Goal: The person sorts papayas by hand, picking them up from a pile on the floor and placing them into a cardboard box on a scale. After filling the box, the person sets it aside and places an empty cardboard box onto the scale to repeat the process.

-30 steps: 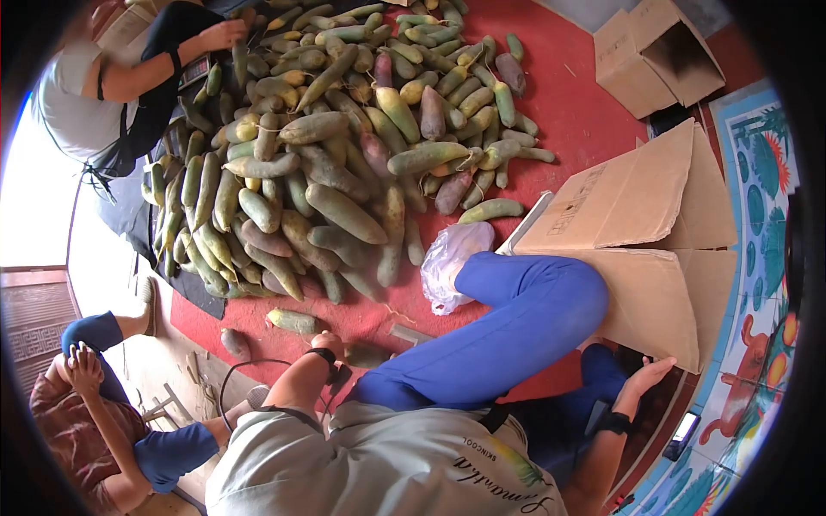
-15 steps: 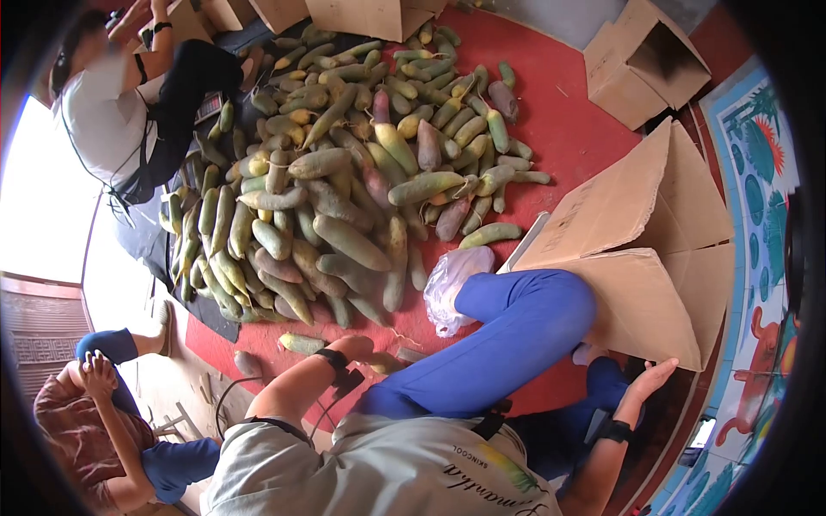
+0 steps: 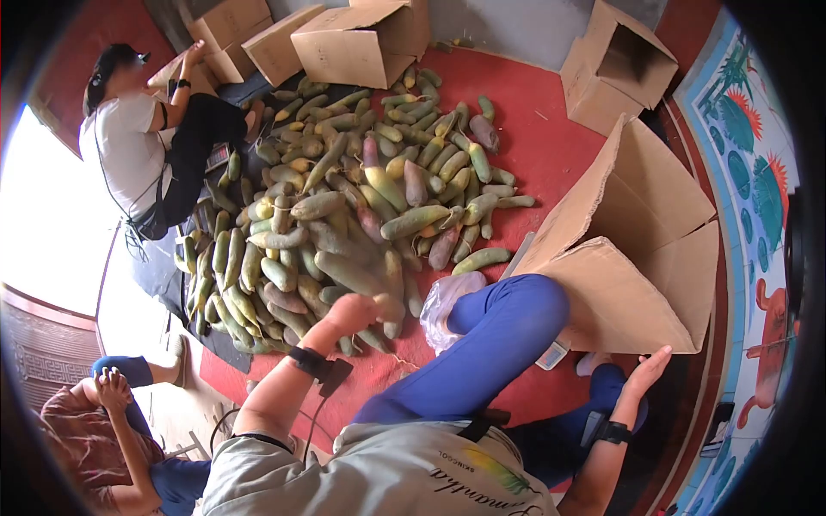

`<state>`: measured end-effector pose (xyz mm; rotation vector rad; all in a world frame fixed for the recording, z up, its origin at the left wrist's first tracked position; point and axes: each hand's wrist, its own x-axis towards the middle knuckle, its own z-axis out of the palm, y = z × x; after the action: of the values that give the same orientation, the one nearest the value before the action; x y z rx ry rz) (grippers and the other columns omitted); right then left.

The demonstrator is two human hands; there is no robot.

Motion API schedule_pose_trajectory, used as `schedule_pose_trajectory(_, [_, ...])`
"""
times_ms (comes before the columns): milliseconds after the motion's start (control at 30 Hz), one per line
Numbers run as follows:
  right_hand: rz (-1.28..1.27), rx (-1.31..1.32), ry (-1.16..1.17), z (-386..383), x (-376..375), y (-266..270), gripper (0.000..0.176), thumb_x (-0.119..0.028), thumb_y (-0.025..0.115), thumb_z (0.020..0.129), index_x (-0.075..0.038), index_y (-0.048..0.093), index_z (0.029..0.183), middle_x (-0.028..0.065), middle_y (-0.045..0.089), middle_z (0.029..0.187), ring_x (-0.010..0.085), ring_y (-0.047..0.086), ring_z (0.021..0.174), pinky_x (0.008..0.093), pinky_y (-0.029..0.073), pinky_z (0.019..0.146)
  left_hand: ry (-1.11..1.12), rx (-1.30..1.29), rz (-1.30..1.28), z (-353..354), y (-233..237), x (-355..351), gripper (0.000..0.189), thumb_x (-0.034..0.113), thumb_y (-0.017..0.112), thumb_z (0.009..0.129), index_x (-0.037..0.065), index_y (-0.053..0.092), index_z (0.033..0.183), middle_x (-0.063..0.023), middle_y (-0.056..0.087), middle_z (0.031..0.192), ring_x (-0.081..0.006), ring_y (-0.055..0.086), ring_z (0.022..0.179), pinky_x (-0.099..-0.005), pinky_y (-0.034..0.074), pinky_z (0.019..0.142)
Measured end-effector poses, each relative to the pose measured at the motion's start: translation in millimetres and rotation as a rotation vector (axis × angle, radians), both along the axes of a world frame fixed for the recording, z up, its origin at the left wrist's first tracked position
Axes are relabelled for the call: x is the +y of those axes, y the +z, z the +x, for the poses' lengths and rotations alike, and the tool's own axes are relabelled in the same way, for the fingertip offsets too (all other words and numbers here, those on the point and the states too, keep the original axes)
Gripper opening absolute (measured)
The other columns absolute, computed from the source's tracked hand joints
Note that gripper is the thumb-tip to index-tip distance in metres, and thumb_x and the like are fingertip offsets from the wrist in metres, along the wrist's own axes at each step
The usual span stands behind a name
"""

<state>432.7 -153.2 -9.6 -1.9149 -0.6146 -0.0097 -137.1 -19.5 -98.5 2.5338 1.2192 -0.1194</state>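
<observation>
A large heap of green and purplish radishes (image 3: 344, 206) covers the floor ahead of me. At its near edge, my left hand (image 3: 351, 315) is closed on a tan-green radish (image 3: 390, 307), partly covered by the fingers. My right hand (image 3: 647, 371) has its fingers stretched out, and the fingertips touch the lower corner of an open cardboard box (image 3: 632, 288). This box lies tilted on its side by my bent knee, its flaps spread and its opening facing me.
Another person (image 3: 129, 146) sits at the heap's far left, and a second person (image 3: 103, 430) at lower left with clasped hands. More cardboard boxes (image 3: 344, 56) stand along the back; one box (image 3: 615, 69) is at back right. A plastic bag (image 3: 439, 310) is round my foot; part of a scale (image 3: 551, 356) shows beside the box.
My left hand has moved up toward the heap with the radish. My right hand stays at the box corner. The whole view has shifted slightly, showing more of the back boxes.
</observation>
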Motion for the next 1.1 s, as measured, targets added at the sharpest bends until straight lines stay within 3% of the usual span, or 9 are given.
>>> schedule_pose_trajectory(33, [0.012,0.002,-0.004,-1.7,0.5,1.9,0.064,-0.053,0.030,0.094,0.003,0.045,0.122,0.0138,0.054,0.113,0.0218,0.052,0.095,0.0293,0.043,0.068,-0.007,-0.055,0.096,6.6,34.5,5.6,0.012,0.017,0.059,0.075,0.007,0.065,0.076,-0.0112,0.064,0.073,-0.0272,0.062,0.063,-0.0366,0.049,0.058])
schedule_pose_trajectory(100, [0.026,0.002,0.004,-9.1,3.2,6.6,0.061,-0.051,0.030,0.095,0.004,0.047,0.115,0.0144,0.055,0.106,0.0221,0.053,0.090,0.0294,0.044,0.066,0.514,-0.566,-0.178,17.3,70.8,13.0,0.016,0.018,0.058,0.080,0.005,0.062,0.074,-0.0089,0.060,0.065,-0.0207,0.058,0.057,-0.0328,0.045,0.054])
schedule_pose_trajectory(300, [0.046,0.030,0.036,-12.1,3.2,7.1,0.054,-0.047,0.031,0.096,0.002,0.048,0.111,0.0140,0.057,0.101,0.0223,0.055,0.085,0.0307,0.044,0.065,0.747,-1.107,-0.263,80.8,211.2,31.1,0.031,0.025,0.053,0.089,0.002,0.057,0.069,0.0017,0.048,0.059,-0.0066,0.044,0.054,-0.0243,0.035,0.048])
schedule_pose_trajectory(633, [0.087,0.052,0.111,-0.9,1.3,-5.8,0.048,-0.039,0.034,0.098,0.005,0.048,0.111,0.0190,0.058,0.103,0.0284,0.056,0.089,0.0349,0.044,0.075,0.140,-1.624,-0.366,200.0,330.3,62.6,0.030,0.027,0.054,0.091,0.006,0.056,0.070,0.0014,0.048,0.058,-0.0063,0.041,0.054,-0.0214,0.033,0.051])
schedule_pose_trajectory(833, [0.149,0.033,0.149,6.6,0.2,-15.6,0.050,-0.037,0.033,0.098,0.007,0.045,0.118,0.0232,0.055,0.111,0.0321,0.054,0.100,0.0375,0.041,0.087,-0.079,-1.523,-0.453,304.7,322.4,68.0,0.033,0.028,0.052,0.092,0.007,0.058,0.067,0.0023,0.050,0.055,-0.0061,0.042,0.049,-0.0214,0.034,0.047])
schedule_pose_trajectory(900, [0.093,0.070,0.151,2.0,-0.7,-9.5,0.050,-0.037,0.034,0.098,0.007,0.044,0.120,0.0231,0.055,0.112,0.0317,0.054,0.101,0.0373,0.041,0.087,-0.080,-1.303,-0.467,328.9,306.6,69.4,0.036,0.029,0.052,0.092,0.005,0.058,0.065,0.0001,0.054,0.057,-0.0071,0.045,0.049,-0.0231,0.037,0.047])
schedule_pose_trajectory(967, [0.083,0.077,0.153,1.5,-1.3,-8.1,0.050,-0.037,0.034,0.098,0.007,0.044,0.121,0.0233,0.055,0.113,0.0320,0.054,0.101,0.0373,0.041,0.088,-0.123,-1.019,-0.304,346.5,287.1,64.9,0.033,0.029,0.055,0.088,0.003,0.060,0.067,-0.0055,0.059,0.061,-0.0132,0.054,0.053,-0.0285,0.044,0.052])
schedule_pose_trajectory(1067, [0.072,0.058,0.148,-4.4,-0.9,-4.7,0.050,-0.036,0.034,0.098,0.007,0.043,0.122,0.0237,0.054,0.114,0.0325,0.054,0.103,0.0375,0.041,0.088,-0.210,-0.584,0.006,366.6,260.2,60.9,0.025,0.024,0.053,0.083,0.004,0.065,0.074,-0.0159,0.064,0.076,-0.0310,0.063,0.076,-0.0416,0.048,0.070])
schedule_pose_trajectory(1100, [0.072,0.029,0.142,-4.4,-0.8,-3.9,0.050,-0.036,0.034,0.098,0.007,0.043,0.123,0.0240,0.054,0.115,0.0327,0.054,0.104,0.0376,0.041,0.088,-0.211,-0.584,0.004,369.8,255.4,60.6,0.025,0.024,0.053,0.083,0.004,0.065,0.074,-0.0159,0.064,0.076,-0.0310,0.063,0.076,-0.0416,0.048,0.070])
